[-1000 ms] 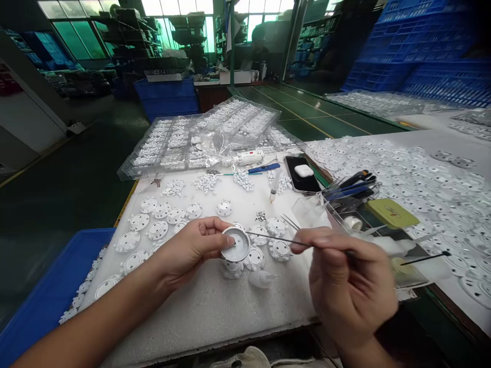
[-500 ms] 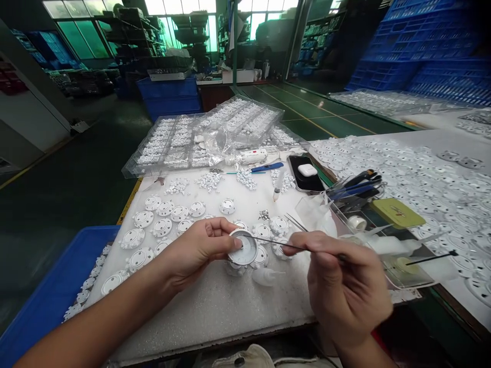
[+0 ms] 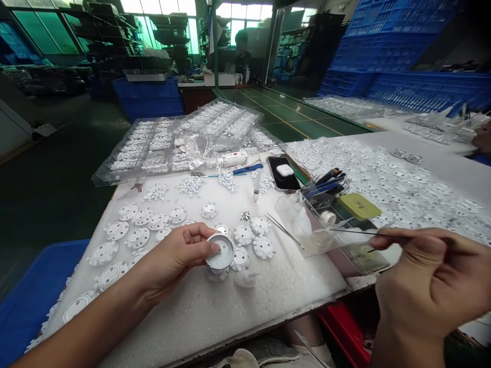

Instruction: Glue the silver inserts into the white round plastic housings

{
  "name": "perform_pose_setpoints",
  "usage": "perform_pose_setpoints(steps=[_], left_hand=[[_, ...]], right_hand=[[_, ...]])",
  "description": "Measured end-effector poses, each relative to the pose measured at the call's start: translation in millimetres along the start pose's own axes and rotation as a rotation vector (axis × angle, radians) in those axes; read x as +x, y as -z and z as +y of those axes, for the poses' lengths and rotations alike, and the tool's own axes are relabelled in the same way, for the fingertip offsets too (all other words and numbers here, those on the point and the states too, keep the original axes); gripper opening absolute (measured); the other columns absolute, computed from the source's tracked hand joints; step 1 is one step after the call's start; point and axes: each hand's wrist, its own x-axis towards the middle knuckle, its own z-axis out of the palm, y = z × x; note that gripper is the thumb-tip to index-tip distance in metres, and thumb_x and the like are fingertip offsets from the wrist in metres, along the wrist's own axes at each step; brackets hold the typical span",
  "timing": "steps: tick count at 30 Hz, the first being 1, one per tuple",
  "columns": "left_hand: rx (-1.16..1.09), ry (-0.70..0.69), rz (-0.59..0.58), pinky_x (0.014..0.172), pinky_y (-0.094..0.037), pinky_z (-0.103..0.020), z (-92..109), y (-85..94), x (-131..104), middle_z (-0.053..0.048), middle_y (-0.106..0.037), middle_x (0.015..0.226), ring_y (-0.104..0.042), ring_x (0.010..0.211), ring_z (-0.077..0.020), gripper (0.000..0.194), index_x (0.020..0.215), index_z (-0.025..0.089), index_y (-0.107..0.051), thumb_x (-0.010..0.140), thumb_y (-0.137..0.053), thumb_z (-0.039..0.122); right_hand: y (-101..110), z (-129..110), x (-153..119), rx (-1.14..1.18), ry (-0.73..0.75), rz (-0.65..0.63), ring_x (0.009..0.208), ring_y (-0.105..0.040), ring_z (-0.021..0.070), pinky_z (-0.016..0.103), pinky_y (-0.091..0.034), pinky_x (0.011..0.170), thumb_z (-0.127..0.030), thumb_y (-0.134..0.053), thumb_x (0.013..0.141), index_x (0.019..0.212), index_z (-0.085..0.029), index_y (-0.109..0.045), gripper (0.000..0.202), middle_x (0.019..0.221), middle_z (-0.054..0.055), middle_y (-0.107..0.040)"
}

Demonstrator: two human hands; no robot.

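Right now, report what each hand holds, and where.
Left hand: round white part, by its rim. Right hand: thin dark rod, along its shaft.

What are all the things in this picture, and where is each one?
Cup-shaped part: one, white, left hand
Rod: one, dark, right hand
Round parts: over a dozen, white, table
Small pieces: four piles, white, table
Metal bits: one pile, silver, table
Tweezers: one, silver, table
Phone: one, black, table
Case: one, white, on phone
Tin: one, yellow-green, right
Trays: several, clear, far end
Crates: several, blue, back right
Bin: one, blue, left
Person: one, dim, background
Hands: two, bare, left and right
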Motion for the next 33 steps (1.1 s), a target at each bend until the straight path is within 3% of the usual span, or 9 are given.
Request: perform_pose_setpoints(steps=[4,10,15,17,21,24,28,30,33], left_hand=[[0.024,-0.001,0.013,0.065,-0.052,-0.018,-2,1.1,0,-0.002,-0.073,0.075,-0.065,0.067,-0.0108,0.028,0.080,0.014,-0.069,0.065,-0.090,0.023],[0.096,0.014,0.021,0.065,-0.049,-0.017,-4,0.2,-3,-0.001,-0.070,0.076,-0.062,0.070,-0.0117,0.024,0.080,0.018,-0.071,0.068,-0.088,0.028],[0.200,0.052,0.081,0.065,-0.051,-0.023,-10,1.4,-1,-0.001,-0.067,0.072,-0.063,0.072,-0.0179,0.032,0.079,0.022,-0.073,0.060,-0.089,0.043],[0.232,0.013,0.116,0.065,-0.052,-0.025,-13,1.6,-1,0.000,-0.066,0.069,-0.063,0.070,-0.0194,0.035,0.075,0.022,-0.072,0.058,-0.089,0.047],[0.369,-0.208,0.247,0.061,-0.049,-0.023,-15,-4.6,-9,0.001,-0.064,0.071,-0.060,0.069,-0.0177,0.035,0.072,0.023,-0.064,0.060,-0.088,0.046],[0.570,-0.522,0.367,0.069,-0.051,-0.025,-11,-14.3,-21,0.000,-0.065,0.080,-0.062,0.081,-0.0207,0.028,0.072,0.025,-0.062,0.062,-0.087,0.031],[0.894,-0.964,0.173,0.071,-0.052,-0.030,-2,-24.7,-35,-0.001,-0.067,0.076,-0.063,0.076,-0.0208,0.021,0.080,0.028,-0.064,0.074,-0.076,0.012],[0.948,-1.077,0.093,0.070,-0.053,-0.031,1,-25.4,-38,-0.001,-0.066,0.074,-0.064,0.073,-0.0196,0.026,0.086,0.028,-0.064,0.077,-0.073,0.006],[0.953,-1.109,0.021,0.075,-0.054,-0.032,5,-21.1,-38,-0.003,-0.068,0.082,-0.065,0.079,-0.0202,0.034,0.097,0.028,-0.066,0.075,-0.077,0.005]], right_hand=[[0,-2,-9,-0.128,0.007,-0.108,0.052,-0.059,0.0148,0.027,-0.045,0.050,-0.039,-0.053,0.094,0.072,-0.016,-0.061,0.033,0.062,0.004,-0.062],[10,1,-13,-0.222,0.103,-0.151,0.059,-0.062,0.0127,0.023,-0.046,0.056,-0.032,-0.050,0.097,0.087,-0.016,-0.062,0.023,0.068,0.001,-0.064],[9,1,-9,-0.258,0.211,-0.446,0.062,-0.064,0.0109,0.020,-0.048,0.057,-0.027,-0.053,0.098,0.096,-0.019,-0.061,0.011,0.075,-0.001,-0.066],[9,-2,-9,-0.258,0.220,-0.481,0.067,-0.064,0.0126,0.022,-0.049,0.059,-0.032,-0.060,0.094,0.105,-0.019,-0.061,0.016,0.079,0.000,-0.066],[10,-21,-18,-0.135,0.226,-0.313,0.070,-0.055,0.0121,0.026,-0.049,0.069,-0.023,-0.065,0.091,0.118,-0.019,-0.056,0.029,0.078,0.000,-0.055],[4,-44,-22,0.215,0.201,-0.512,0.072,-0.055,0.0103,0.023,-0.049,0.069,-0.016,-0.062,0.091,0.116,-0.020,-0.056,0.026,0.080,0.000,-0.056],[-21,-65,-22,0.439,0.348,-0.872,0.088,-0.062,0.0111,0.023,-0.052,0.079,-0.015,-0.063,0.091,0.123,-0.019,-0.053,0.033,0.094,0.002,-0.065],[-36,-66,-22,0.492,0.478,-0.890,0.087,-0.062,0.0125,0.027,-0.052,0.078,-0.009,-0.061,0.090,0.123,-0.019,-0.052,0.035,0.094,0.003,-0.066],[-51,-62,-23,0.530,0.608,-0.778,0.080,-0.061,0.0137,0.029,-0.052,0.072,-0.007,-0.060,0.089,0.121,-0.016,-0.053,0.034,0.090,0.004,-0.068]])
